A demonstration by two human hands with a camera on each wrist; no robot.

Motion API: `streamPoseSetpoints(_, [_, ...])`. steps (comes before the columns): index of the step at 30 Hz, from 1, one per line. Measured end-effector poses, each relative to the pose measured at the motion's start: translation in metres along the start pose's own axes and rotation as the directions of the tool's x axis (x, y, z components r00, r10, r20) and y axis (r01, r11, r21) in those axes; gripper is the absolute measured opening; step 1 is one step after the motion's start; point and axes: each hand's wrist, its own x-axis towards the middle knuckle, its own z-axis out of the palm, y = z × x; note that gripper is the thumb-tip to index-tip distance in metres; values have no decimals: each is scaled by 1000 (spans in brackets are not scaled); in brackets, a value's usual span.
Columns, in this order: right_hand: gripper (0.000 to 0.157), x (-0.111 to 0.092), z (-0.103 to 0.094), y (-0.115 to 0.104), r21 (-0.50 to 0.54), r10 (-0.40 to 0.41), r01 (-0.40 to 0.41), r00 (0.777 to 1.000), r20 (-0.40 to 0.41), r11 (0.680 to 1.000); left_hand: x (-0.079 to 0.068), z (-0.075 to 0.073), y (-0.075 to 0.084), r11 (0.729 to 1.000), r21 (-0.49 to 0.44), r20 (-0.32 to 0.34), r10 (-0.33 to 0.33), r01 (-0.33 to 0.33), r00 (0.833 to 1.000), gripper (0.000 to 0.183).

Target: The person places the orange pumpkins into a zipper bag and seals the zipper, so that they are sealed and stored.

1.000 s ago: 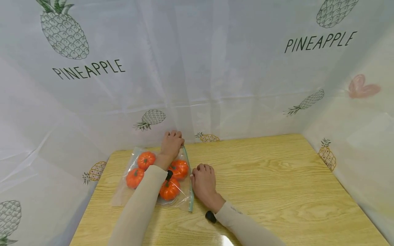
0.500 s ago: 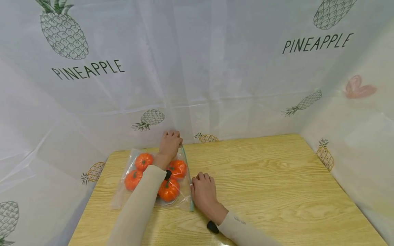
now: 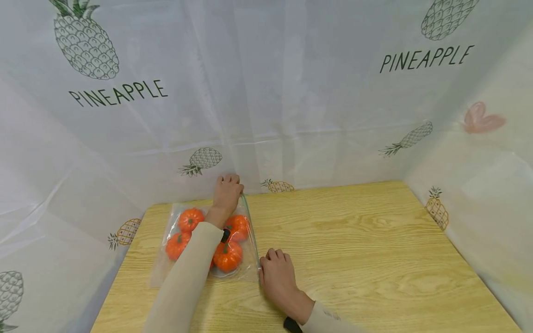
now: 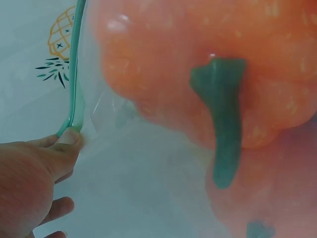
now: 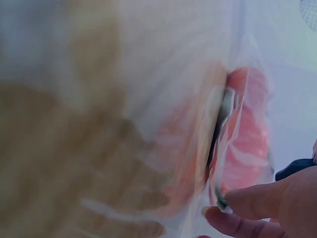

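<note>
A clear zip bag (image 3: 160, 273) lies at the table's left side with several small orange pumpkins (image 3: 228, 257) inside. Along its right edge runs a green zip strip (image 3: 251, 217). At the far end of that strip, my left hand (image 3: 226, 196) pinches the bag's corner. Its thumb and finger on the green strip (image 4: 75, 64) show close up in the left wrist view. My right hand (image 3: 280, 280) grips the strip's near end, thumb against finger in the right wrist view (image 5: 262, 203). A pale scalloped rim shows under the nearest pumpkin. My left forearm hides part of the bag.
The wooden table (image 3: 354, 249) extends to the right of the bag. A white pineapple-print sheet (image 3: 266, 92) rises behind the table and along both sides. Black wrist devices (image 3: 293, 325) sit on both wrists.
My right hand has slid along the zip strip toward the near end, now covering that end. My left hand stays at the far corner, and the bag appears slightly farther left.
</note>
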Motion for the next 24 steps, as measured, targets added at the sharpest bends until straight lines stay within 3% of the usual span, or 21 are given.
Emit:
streamPoseSetpoints(4, [12, -8, -2, -2, 13, -4, 3, 998, 55, 1000, -2, 1, -1, 1000, 6, 0, -17, 17, 1000, 14])
streamPoseSetpoints(8, [16, -11, -5, -2, 28, -6, 4, 999, 48, 1000, -3, 1, 1, 999, 30, -11, -11, 11, 1000, 12])
streamPoseSetpoints(14, [18, -11, -9, 2, 134, -5, -8, 995, 100, 991, -9, 2, 6, 1000, -4, -28, -16, 16, 999, 9])
streamPoseSetpoints(20, [14, -11, -17, 11, 177, -14, -15, 986, 164, 984, -30, -5, 17, 997, -71, -158, 22, -34, 987, 19])
streamPoseSetpoints(24, [14, -11, -23, 21, 190, -17, -12, 988, 151, 982, -52, -10, 26, 989, -143, -207, 17, -48, 978, 28])
